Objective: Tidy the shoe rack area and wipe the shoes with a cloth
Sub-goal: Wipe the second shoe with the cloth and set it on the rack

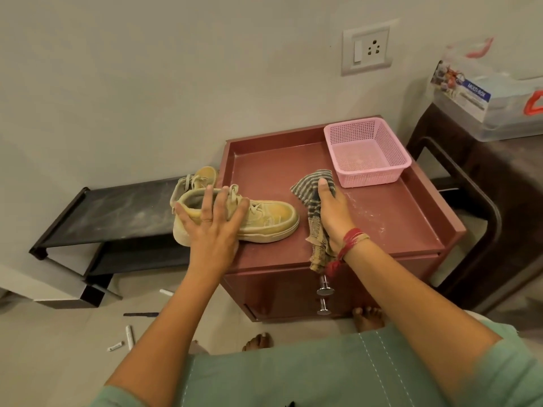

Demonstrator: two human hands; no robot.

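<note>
A tan lace-up shoe (264, 220) lies on its sole at the left front of the maroon cabinet top (390, 212), toe pointing right. My left hand (213, 223) rests over its heel and collar with fingers spread. A second tan shoe (202, 176) sits behind it, partly hidden, on the black shoe rack (117, 212) to the left. My right hand (333, 212) grips a grey striped cloth (311, 189) on the cabinet top; the cloth's end hangs over the front edge.
An empty pink plastic basket (367, 152) stands at the cabinet's back right. A dark stool (476, 207) with a clear storage box (493, 98) is on the right. Small white tubes (129, 336) lie on the floor at the left. My bare feet (367, 318) are by the cabinet.
</note>
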